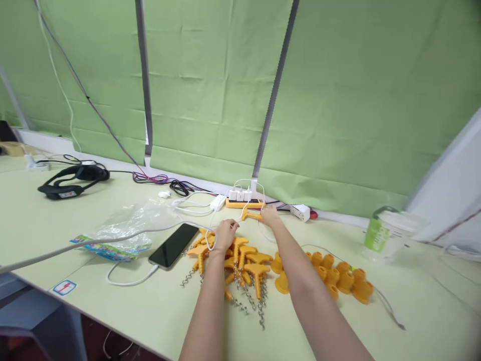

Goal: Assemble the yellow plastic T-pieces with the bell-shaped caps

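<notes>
My right hand (269, 214) is closed on a yellow T-handled corkscrew (252, 216), held just in front of the power strip, its crossbar pointing left. My left hand (226, 233) hovers over the back of a pile of similar corkscrews (257, 271), which have yellow handles and silver metal spirals. Its fingers are curled together, and I cannot make out whether anything is between them. My left forearm covers part of the pile. Beneath my right forearm lies a group of yellow plastic cup-shaped pieces (343, 276), partly hidden.
A phone (175, 245) with a white cable and a clear plastic bag (128, 228) lie left of the pile. Behind are a yellow power strip (235, 203) and a white adapter (299, 212). A lidded cup (387, 233) stands at right, a black headset (73, 180) at far left.
</notes>
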`<state>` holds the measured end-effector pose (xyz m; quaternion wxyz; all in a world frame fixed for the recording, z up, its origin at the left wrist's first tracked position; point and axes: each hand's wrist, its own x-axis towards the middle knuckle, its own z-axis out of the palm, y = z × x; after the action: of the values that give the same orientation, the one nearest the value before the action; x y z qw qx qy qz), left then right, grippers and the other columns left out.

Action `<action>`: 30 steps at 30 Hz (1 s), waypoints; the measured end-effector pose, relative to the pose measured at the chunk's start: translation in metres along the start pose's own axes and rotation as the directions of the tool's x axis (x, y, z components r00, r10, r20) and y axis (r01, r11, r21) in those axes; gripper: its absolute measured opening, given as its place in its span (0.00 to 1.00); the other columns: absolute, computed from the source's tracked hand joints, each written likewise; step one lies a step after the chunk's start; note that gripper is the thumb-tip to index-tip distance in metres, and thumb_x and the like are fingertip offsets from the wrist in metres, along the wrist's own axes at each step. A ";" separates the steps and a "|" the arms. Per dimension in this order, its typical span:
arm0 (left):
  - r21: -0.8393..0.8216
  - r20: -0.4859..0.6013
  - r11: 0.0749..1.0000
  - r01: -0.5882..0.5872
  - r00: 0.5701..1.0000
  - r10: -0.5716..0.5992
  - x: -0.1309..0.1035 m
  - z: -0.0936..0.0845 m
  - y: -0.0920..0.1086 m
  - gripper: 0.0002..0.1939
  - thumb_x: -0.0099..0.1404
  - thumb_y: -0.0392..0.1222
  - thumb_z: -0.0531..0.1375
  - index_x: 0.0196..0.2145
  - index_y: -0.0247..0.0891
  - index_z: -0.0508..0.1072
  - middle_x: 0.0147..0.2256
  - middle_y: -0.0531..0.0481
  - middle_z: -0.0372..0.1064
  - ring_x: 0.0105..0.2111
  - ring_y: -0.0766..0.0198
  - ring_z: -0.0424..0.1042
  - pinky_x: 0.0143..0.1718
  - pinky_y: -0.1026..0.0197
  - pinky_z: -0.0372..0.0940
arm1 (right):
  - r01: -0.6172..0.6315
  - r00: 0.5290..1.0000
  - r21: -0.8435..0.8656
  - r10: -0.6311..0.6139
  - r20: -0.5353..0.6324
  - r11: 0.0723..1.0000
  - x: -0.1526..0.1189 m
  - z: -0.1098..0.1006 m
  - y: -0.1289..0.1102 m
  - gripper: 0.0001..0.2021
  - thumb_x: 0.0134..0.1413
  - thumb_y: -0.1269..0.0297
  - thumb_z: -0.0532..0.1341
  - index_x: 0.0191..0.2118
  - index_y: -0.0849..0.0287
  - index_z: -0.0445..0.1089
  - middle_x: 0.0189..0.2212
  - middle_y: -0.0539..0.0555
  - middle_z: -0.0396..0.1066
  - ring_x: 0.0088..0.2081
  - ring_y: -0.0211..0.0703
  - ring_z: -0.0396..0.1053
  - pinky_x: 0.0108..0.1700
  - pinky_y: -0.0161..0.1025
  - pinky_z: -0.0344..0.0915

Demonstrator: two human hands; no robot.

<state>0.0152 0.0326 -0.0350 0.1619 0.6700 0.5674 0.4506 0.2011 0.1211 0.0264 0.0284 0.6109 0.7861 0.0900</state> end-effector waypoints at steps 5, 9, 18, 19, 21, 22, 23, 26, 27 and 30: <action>0.192 -0.094 0.979 -0.061 0.992 0.080 0.001 -0.009 0.008 0.20 0.62 0.37 0.56 0.52 0.33 0.63 0.45 0.39 0.68 0.48 0.54 0.65 0.47 0.53 0.59 | -0.028 0.999 0.105 0.026 0.020 0.994 -0.033 -0.021 0.044 0.13 0.48 0.67 0.62 0.43 0.59 0.73 0.43 0.62 0.72 0.48 0.55 0.67 0.51 0.50 0.56; 0.361 -0.023 0.880 -0.308 0.941 0.338 0.008 0.007 0.032 0.26 0.60 0.33 0.57 0.56 0.32 0.58 0.56 0.34 0.58 0.57 0.51 0.56 0.54 0.50 0.54 | 0.003 1.000 0.300 -0.008 0.014 0.954 -0.071 -0.040 0.081 0.14 0.48 0.63 0.62 0.43 0.58 0.73 0.37 0.55 0.75 0.41 0.45 0.70 0.42 0.37 0.63; 0.145 0.136 0.832 -0.536 0.843 0.520 0.013 0.024 0.101 0.10 0.60 0.33 0.55 0.40 0.38 0.70 0.50 0.42 0.66 0.53 0.57 0.61 0.53 0.55 0.56 | 0.040 0.990 0.608 0.053 -0.134 0.793 -0.144 -0.027 0.092 0.14 0.46 0.65 0.64 0.40 0.65 0.74 0.30 0.56 0.75 0.33 0.42 0.70 0.36 0.35 0.66; 0.097 0.145 0.865 -0.492 0.867 0.477 0.010 0.022 0.105 0.07 0.61 0.36 0.55 0.36 0.38 0.71 0.46 0.42 0.69 0.50 0.57 0.64 0.51 0.56 0.57 | 0.055 0.986 0.642 0.061 -0.156 0.765 -0.149 -0.023 0.092 0.15 0.45 0.65 0.64 0.40 0.65 0.74 0.30 0.56 0.75 0.33 0.42 0.70 0.36 0.36 0.66; -0.015 0.167 0.932 -0.361 0.918 0.358 0.005 0.020 0.110 0.07 0.62 0.41 0.54 0.30 0.37 0.70 0.35 0.45 0.71 0.41 0.57 0.68 0.44 0.57 0.60 | 0.085 0.973 0.687 0.088 -0.213 0.722 -0.156 -0.016 0.090 0.14 0.43 0.66 0.66 0.40 0.63 0.75 0.31 0.55 0.75 0.33 0.42 0.70 0.37 0.37 0.66; -0.082 0.177 0.955 -0.286 0.938 0.297 0.003 0.019 0.111 0.09 0.62 0.42 0.54 0.28 0.37 0.69 0.30 0.46 0.70 0.37 0.57 0.69 0.41 0.58 0.61 | 0.102 0.961 0.687 0.108 -0.255 0.720 -0.158 -0.014 0.088 0.14 0.42 0.67 0.66 0.39 0.62 0.75 0.32 0.55 0.75 0.34 0.43 0.70 0.38 0.38 0.66; -0.160 0.180 0.964 -0.212 0.954 0.240 0.000 0.020 0.112 0.10 0.62 0.44 0.54 0.27 0.37 0.68 0.27 0.48 0.69 0.33 0.59 0.69 0.38 0.59 0.61 | 0.120 0.942 0.667 0.127 -0.310 0.735 -0.160 -0.013 0.085 0.14 0.41 0.69 0.66 0.39 0.61 0.75 0.33 0.54 0.75 0.36 0.44 0.70 0.41 0.39 0.66; -0.460 0.178 0.888 0.028 0.982 0.061 -0.007 0.024 0.112 0.11 0.61 0.45 0.54 0.26 0.36 0.67 0.21 0.52 0.64 0.25 0.64 0.65 0.32 0.63 0.59 | 0.196 0.858 0.516 0.108 -0.502 0.834 -0.167 -0.014 0.073 0.13 0.42 0.72 0.66 0.38 0.59 0.74 0.37 0.54 0.74 0.41 0.47 0.69 0.47 0.42 0.64; -0.548 0.184 0.830 0.102 0.983 0.001 -0.008 0.025 0.111 0.10 0.61 0.45 0.55 0.28 0.36 0.67 0.20 0.53 0.62 0.24 0.66 0.64 0.30 0.64 0.58 | 0.232 0.827 0.454 0.072 -0.557 0.860 -0.169 -0.015 0.069 0.13 0.43 0.73 0.65 0.39 0.59 0.73 0.38 0.55 0.73 0.43 0.47 0.68 0.47 0.43 0.63; -0.670 0.222 0.706 0.228 0.970 -0.103 -0.013 0.030 0.107 0.08 0.60 0.43 0.55 0.36 0.37 0.68 0.20 0.56 0.60 0.20 0.70 0.60 0.25 0.67 0.55 | 0.305 0.749 0.304 -0.030 -0.661 0.902 -0.178 -0.017 0.060 0.12 0.47 0.75 0.61 0.39 0.59 0.71 0.39 0.56 0.72 0.44 0.47 0.67 0.47 0.42 0.62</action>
<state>0.1050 -0.0032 0.0209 0.4867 0.5426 0.4009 0.5550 0.3006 -0.0383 0.0424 -0.3573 0.4609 0.8018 0.1305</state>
